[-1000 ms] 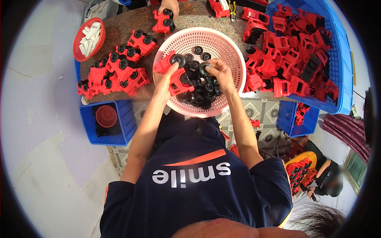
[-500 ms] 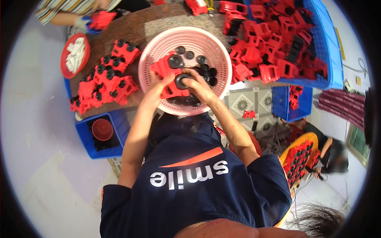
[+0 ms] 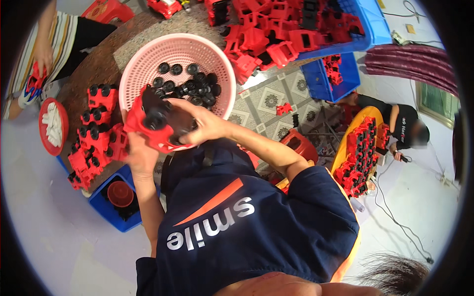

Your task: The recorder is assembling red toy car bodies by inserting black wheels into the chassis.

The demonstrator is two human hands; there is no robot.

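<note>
Both my hands hold a red toy car (image 3: 136,122) with black wheels, tilted and partly blurred, over the near left rim of a pink plastic basket (image 3: 226,74). My left hand (image 3: 142,154) is closed on the car's lower left side. My right hand (image 3: 206,122) is closed round its right end, fingers against a black wheel there. Several loose black wheels (image 3: 190,88) lie inside the basket beyond my hands. To the left, a cluster of red toy cars with wheels (image 3: 96,130) rests on the brown stone table (image 3: 96,66).
A blue crate (image 3: 365,24) of red car bodies stands at the far right. At left are a red bowl of white pieces (image 3: 53,129) and a blue bin (image 3: 129,224). One co-worker holds a red part (image 3: 37,79); another sits beside a yellow table of cars (image 3: 340,148).
My view has swung, shifting the table and basket leftward. The car is raised and tilted by both hands, from above the basket's middle to its near left rim. The left co-worker's hands have moved.
</note>
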